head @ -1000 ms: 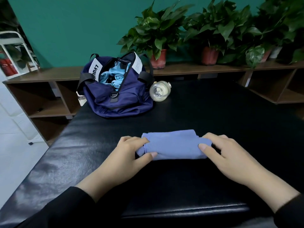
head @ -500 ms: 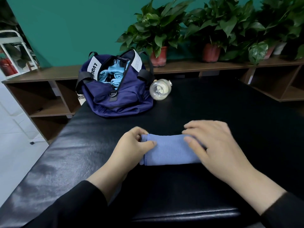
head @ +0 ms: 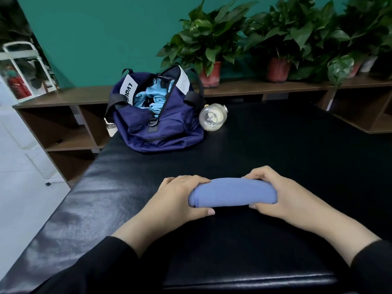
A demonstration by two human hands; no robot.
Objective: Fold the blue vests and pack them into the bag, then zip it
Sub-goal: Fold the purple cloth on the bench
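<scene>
Head view: a folded blue vest (head: 231,193), rolled into a compact bundle, sits near the front edge of the black tabletop (head: 297,145), about midway along it. Left hand (head: 180,198) wraps the bundle's left end, fingers curled over the far side, thumb tucked along the near side. Right hand (head: 273,198) does the same at the right end. Both grips pressed closed around the cloth, neither spread. Whether the bundle is clear of the surface or resting on it cannot be told.

Toward the far left corner lies the navy bag (head: 157,124), zip open, mouth gaping upward, lighter blue folded cloth already visible inside. Just beside the bag's right side, touching or nearly so, lies a clear glass bottle (head: 213,119) on its side. Behind the far edge runs a wooden shelf (head: 63,96) with potted plants (head: 210,49).

Judged step: carrying this roll to the bag. To do it well: keep even pressure at both ends so the roll does not unfurl; lift clear, travel toward the far left corner, avoid knocking the bottle; lower into the opening beside the pieces already there, press down flat, leave the zip track free of fabric.
</scene>
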